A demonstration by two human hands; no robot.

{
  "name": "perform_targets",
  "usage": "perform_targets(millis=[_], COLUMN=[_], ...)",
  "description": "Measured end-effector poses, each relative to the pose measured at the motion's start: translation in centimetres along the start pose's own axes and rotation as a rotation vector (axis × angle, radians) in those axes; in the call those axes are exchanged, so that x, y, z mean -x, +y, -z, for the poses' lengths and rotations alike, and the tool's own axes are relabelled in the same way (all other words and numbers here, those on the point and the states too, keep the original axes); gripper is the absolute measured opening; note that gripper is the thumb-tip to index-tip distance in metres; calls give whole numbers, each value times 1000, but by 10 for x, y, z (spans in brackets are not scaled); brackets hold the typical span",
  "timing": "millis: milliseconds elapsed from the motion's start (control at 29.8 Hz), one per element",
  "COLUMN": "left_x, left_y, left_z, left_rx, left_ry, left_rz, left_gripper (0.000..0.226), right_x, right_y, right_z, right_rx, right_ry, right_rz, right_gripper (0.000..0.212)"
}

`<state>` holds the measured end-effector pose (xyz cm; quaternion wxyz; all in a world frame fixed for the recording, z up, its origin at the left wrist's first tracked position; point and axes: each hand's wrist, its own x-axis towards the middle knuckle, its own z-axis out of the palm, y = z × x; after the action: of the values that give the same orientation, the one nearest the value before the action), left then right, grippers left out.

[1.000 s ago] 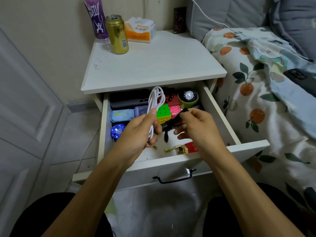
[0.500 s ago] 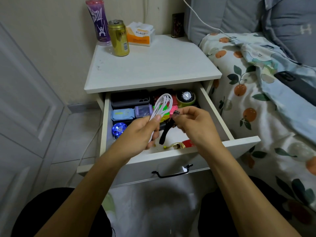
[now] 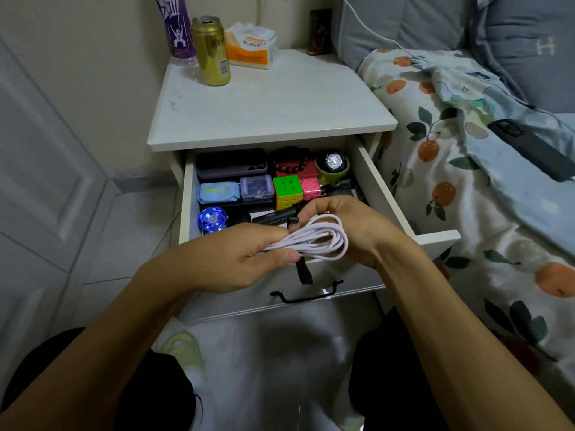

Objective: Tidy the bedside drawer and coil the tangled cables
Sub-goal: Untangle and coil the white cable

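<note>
both hands (image 3: 242, 259) grip coiled white cable (image 3: 314, 241)

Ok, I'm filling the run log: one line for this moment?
left hand: grips white cable coil | right hand: pinches black strap | drawer: open

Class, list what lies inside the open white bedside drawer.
Inside the open white drawer: dark phone case, green puzzle cube, pink cube, watch, bead bracelet, blue disc. The hands cover its front part.
</note>
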<state>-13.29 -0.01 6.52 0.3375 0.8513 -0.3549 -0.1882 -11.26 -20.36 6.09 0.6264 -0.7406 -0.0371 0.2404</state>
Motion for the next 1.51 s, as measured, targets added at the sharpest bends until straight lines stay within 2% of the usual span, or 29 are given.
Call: perform_targets(millis=[101, 268, 335, 402, 570, 637, 737, 905, 972, 1039, 1207, 1408, 1508], left_x=[-1, -2, -1, -1, -1, -2, -4, -6, -5, -5, -9, -16, -18], left_y=[-2, -5, -7, -10, -20, -22, -25, -26, -25, -22, -15, -12, -14], left_z=[-1, -2, -1, -1, 1, 2, 2, 0, -2, -3, -7, -11, -11], left_rx=[-99, -238, -325, -393, -466, -423, -310, -109, -45, 1, 108, 515, 746], left_ry=[12, 21, 29, 46, 88, 99, 144, 313, 400, 453, 542, 616, 590], left_rz=[0, 16, 63, 99, 172, 196, 176, 162, 167, 100, 39, 195, 335], left_gripper=[40, 32, 37, 42, 73, 63, 35, 17, 31, 42, 36, 27, 27], right_x=[-2, -3, -5, -3, 1, 0, -3, -4, -5, -5, -5, -5, -3], right_y=[1, 4, 3, 0, 1, 3, 2, 0, -1, 0, 1, 4, 8], right_z=[0, 1, 1, 3, 1, -4, -12, -16, -17, -16, -15, -14, -15], right_rx=[-64, -137, -246, -247, -190, -168, -200, -288, -311, -339, -348, -331, -47], right_ry=[-35, -54, -33, -57, -144, -80, 2, 91, 115, 122, 141, 174, 286], right_rz=[-25, -56, -112, -139, -21, -3, -9, 39, 47, 51, 66, 83, 245], right_gripper=[36, 47, 37, 27, 36, 32, 17, 14, 14, 15, 14, 11, 9])
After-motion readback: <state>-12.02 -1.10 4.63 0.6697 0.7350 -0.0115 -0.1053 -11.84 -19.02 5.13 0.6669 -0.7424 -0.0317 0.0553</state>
